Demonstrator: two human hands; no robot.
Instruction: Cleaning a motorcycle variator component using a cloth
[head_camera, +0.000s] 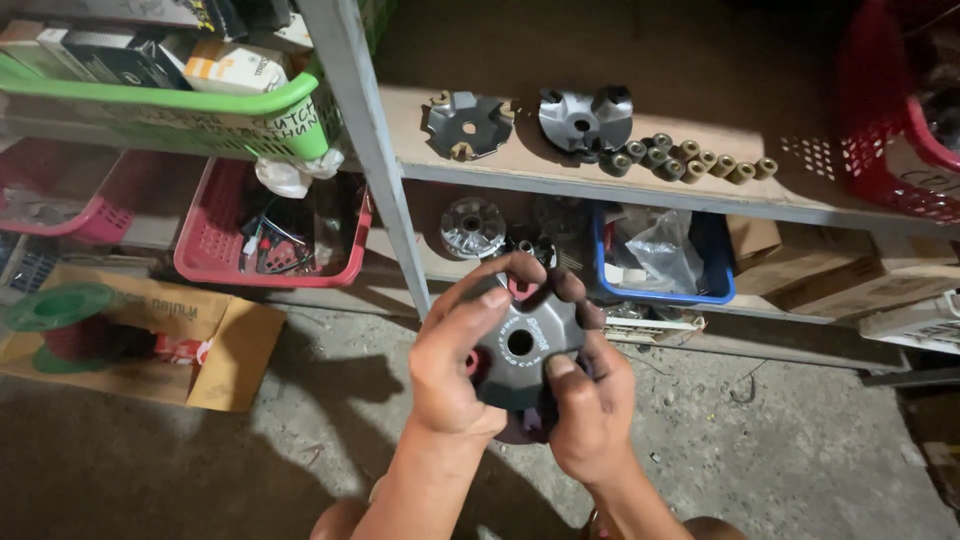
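A dark grey round metal plate (525, 345) with a centre hole sits in the lower middle of the frame, held up over a rough concrete floor (330, 400). At upper left a green basket (200, 110) tops a red basket (215, 250); rightward, a wooden shelf (520, 160) carries two grey metal discs (468, 125) and a row of small rollers (690, 158). The left hand (455, 365) curls its fingers over the plate's left edge, gripping it; the right hand (590, 410) clamps the lower right rim.

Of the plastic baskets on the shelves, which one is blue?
The blue plastic basket on the lower shelf, right of the grey metal upright, holding clear plastic bags. The other baskets are green, pink and red.
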